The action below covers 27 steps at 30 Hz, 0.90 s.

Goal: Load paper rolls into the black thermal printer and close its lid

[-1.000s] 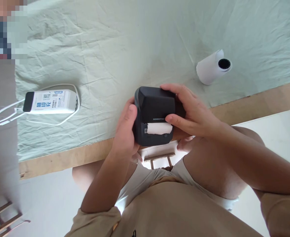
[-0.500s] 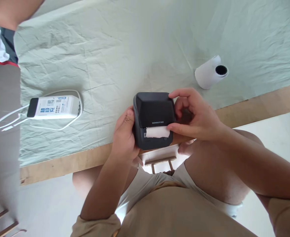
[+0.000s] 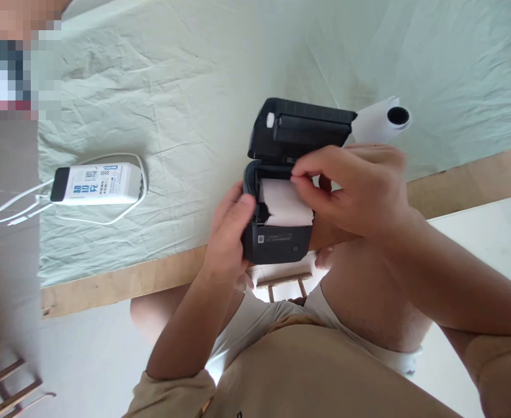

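A small black label printer (image 3: 277, 247) is in my left hand (image 3: 229, 232), gripped along its left side with the thumb on top, at the table's front edge. Its black lid (image 3: 303, 128) stands raised, showing a dark roller and a white piece on the underside. Inside the printer lies a white paper roll (image 3: 284, 203) with a torn front edge. My right hand (image 3: 355, 188) reaches in from the right, thumb and forefinger pinched at the roll's upper right; the exact contact is partly hidden. Behind the lid, another white paper roll (image 3: 375, 121) with a black core lies on the cloth.
A white power bank or charger (image 3: 103, 184) with cables sits on the pale green cloth (image 3: 172, 116) at left. The wooden table edge (image 3: 125, 284) runs above my legs. Part of another person (image 3: 15, 23) shows at the upper left, blurred out. A wooden stool (image 3: 284, 281) is below.
The printer's lid has swung up from closed, exposing the roll inside. My right hand has moved from the lid's right side to the roll. My left hand still holds the printer.
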Motion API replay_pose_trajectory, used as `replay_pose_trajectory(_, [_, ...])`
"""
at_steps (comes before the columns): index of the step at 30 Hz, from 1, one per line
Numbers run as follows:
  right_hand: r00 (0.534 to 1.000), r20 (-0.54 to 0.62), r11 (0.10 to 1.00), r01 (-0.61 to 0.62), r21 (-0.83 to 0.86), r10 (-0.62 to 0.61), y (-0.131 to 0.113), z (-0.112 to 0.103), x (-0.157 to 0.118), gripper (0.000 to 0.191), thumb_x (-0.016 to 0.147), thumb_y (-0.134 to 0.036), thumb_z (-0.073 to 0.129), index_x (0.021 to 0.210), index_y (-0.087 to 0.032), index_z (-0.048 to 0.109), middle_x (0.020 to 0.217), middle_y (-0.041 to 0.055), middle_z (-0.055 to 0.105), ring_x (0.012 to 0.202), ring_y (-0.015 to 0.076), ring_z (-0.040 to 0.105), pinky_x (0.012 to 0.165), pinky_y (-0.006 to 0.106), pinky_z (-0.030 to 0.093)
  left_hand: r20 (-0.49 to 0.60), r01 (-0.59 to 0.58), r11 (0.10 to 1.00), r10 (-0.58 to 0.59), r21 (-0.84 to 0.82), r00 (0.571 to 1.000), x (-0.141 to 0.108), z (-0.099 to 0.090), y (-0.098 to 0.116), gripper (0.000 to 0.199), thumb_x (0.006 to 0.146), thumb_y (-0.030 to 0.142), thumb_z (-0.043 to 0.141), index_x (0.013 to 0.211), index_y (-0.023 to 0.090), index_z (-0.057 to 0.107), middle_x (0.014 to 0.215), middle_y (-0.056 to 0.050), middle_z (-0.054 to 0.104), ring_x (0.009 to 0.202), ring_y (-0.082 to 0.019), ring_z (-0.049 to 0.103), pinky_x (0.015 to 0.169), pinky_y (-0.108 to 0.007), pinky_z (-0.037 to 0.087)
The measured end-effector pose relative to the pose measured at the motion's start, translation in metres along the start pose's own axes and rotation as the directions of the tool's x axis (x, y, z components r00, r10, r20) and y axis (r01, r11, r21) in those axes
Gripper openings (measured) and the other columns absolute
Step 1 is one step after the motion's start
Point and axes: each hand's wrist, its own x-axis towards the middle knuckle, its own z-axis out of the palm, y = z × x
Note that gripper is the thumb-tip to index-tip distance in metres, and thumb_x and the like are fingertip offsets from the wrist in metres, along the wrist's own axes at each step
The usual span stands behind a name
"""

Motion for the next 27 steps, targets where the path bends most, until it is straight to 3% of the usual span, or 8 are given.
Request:
replay_pose_trajectory(3, [0.962,0.263,0.993,-0.054,-0.102,0.079,0.001,-0.003,0.004,0.017,0.100,-0.038,0.067,0.086,-0.028,0.069,0.062,-0.0011,0.057,0.055,0.0161,0.046,0.059,0.036,0.025,0.050,-0.043,0.999,0.042,0.019,0.998,-0.002,-0.002,-0.001,0.039,0.094,0.059,0.085,0.105,0.023,0.078,0.080,-0.002,0.076,0.060,-0.018,0.067,0.050,-0.029,0.053])
replay_pose_trajectory(7, [0.882,0.462,0.994,-0.052,-0.097,0.091,-0.005,-0.009,0.007,0.014,0.094,-0.044,0.073,0.101,-0.032,0.071,0.066,-0.0001,0.058,0.054,0.0182,0.044,0.056,0.037,0.024,0.053,-0.010,0.998,0.007,0.060,0.999,-0.004,-0.003,0.000,0.037,0.098,0.059,0.080,0.111,0.023,0.078,0.080,-0.004,0.075,0.082,-0.027,0.079,0.073,-0.037,0.065])
replay_pose_trajectory(12, [0.931,0.362,0.971,-0.131,0.198,0.052,-0.007,-0.027,0.014,0.020,0.088,-0.034,0.071,0.108,-0.033,0.072,0.086,-0.0003,0.074,0.064,0.0189,0.059,0.058,0.039,0.045,0.011,-0.017,1.000,0.017,0.000,1.000,-0.004,-0.003,-0.002,0.037,0.095,0.056,0.082,0.109,0.022,0.078,0.087,-0.003,0.078,0.065,-0.020,0.071,0.052,-0.030,0.055])
replay_pose_trajectory(14, [0.949,0.280,0.891,-0.247,0.381,0.143,0.002,-0.027,0.013,0.016,0.088,-0.039,0.067,0.102,-0.033,0.067,0.088,0.0017,0.073,0.066,0.0210,0.059,0.057,0.041,0.047,-0.026,-0.044,0.998,0.043,-0.045,0.999,-0.002,-0.002,-0.002,0.036,0.092,0.055,0.085,0.105,0.022,0.077,0.084,-0.001,0.078,0.063,-0.019,0.071,0.050,-0.029,0.055])
replay_pose_trajectory(16, [0.922,0.225,0.771,-0.387,0.505,0.315,0.016,-0.020,0.009,0.014,0.091,-0.043,0.062,0.099,-0.031,0.059,0.087,0.0040,0.068,0.067,0.0226,0.058,0.056,0.041,0.048,-0.038,-0.024,0.998,0.022,-0.056,0.999,-0.002,-0.002,-0.001,0.037,0.092,0.055,0.084,0.108,0.023,0.075,0.085,-0.002,0.079,0.063,-0.021,0.074,0.052,-0.031,0.058])
replay_pose_trajectory(18, [0.868,0.263,0.729,-0.496,0.472,0.420,0.030,-0.011,0.003,0.019,0.095,-0.047,0.062,0.099,-0.030,0.054,0.089,0.0050,0.066,0.072,0.0229,0.060,0.058,0.041,0.051,-0.036,0.021,0.999,-0.023,-0.042,0.999,-0.002,-0.002,0.001,0.038,0.093,0.056,0.081,0.111,0.023,0.073,0.085,-0.003,0.080,0.061,-0.023,0.075,0.050,-0.034,0.058])
replay_pose_trajectory(20, [0.848,0.282,0.777,-0.525,0.346,0.448,0.041,-0.006,-0.004,0.024,0.097,-0.049,0.068,0.100,-0.030,0.053,0.087,0.0040,0.066,0.074,0.0232,0.063,0.061,0.041,0.055,-0.040,0.050,0.998,-0.051,-0.029,0.998,-0.002,-0.002,0.001,0.039,0.093,0.057,0.079,0.113,0.024,0.072,0.085,-0.004,0.081,0.062,-0.025,0.077,0.048,-0.034,0.057])
replay_pose_trajectory(27, [0.952,0.185,0.966,-0.254,0.039,0.243,0.052,-0.016,-0.015,0.025,0.099,-0.049,0.075,0.098,-0.030,0.059,0.100,0.0051,0.074,0.099,0.0323,0.074,0.088,0.055,0.064,-0.046,-0.009,0.999,0.007,-0.048,0.999,-0.004,-0.004,-0.003,0.035,0.096,0.055,0.078,0.112,0.023,0.077,0.092,-0.004,0.081,0.071,-0.025,0.079,0.052,-0.034,0.062])
